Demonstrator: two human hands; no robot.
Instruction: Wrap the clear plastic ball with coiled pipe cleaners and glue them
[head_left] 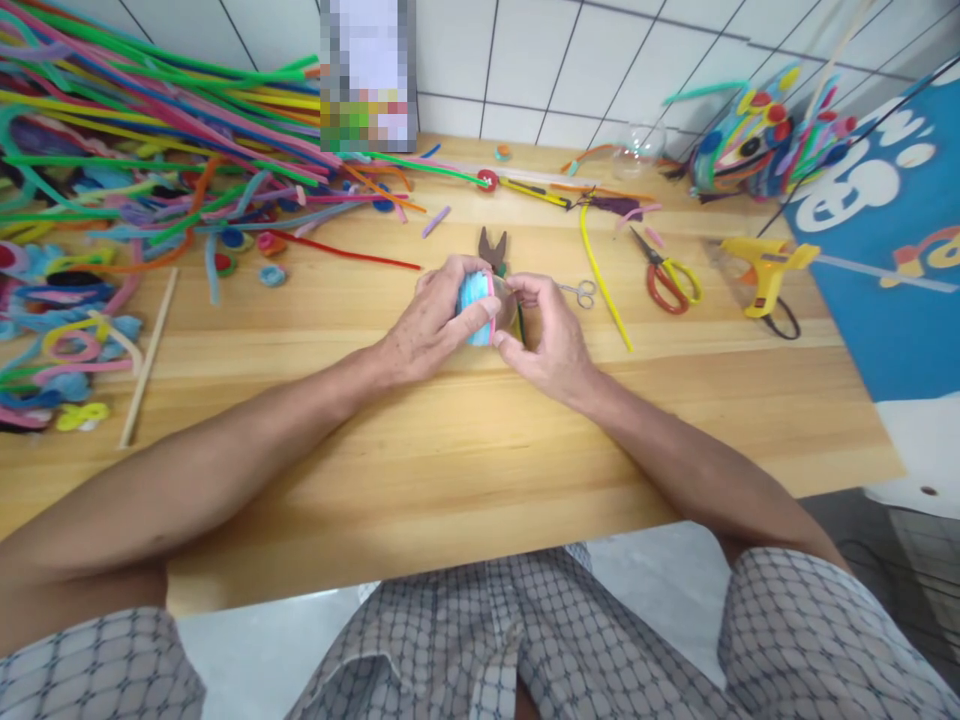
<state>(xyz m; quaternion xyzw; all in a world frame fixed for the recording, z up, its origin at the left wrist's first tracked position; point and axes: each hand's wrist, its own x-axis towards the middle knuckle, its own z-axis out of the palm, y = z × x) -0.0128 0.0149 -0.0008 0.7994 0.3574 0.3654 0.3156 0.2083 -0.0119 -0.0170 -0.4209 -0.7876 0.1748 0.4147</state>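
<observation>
Both hands meet at the middle of the wooden table (465,440) around a small blue fuzzy ball (474,300) with a pink pipe cleaner (491,305) wrapped round it. My left hand (431,320) curls over the ball from the left and grips it. My right hand (544,335) pinches the pink pipe cleaner at the ball's right side. Just behind the hands lie dark brown pliers (493,247), jaws pointing away.
A big heap of coloured pipe cleaners (135,130) covers the left back. A yellow pipe cleaner (600,275), small scissors (579,292), red-and-yellow scissors (670,280) and a yellow glue gun (765,270) lie to the right. A wooden stick (148,355) lies left. A pipe-cleaner figure (757,135) stands back right.
</observation>
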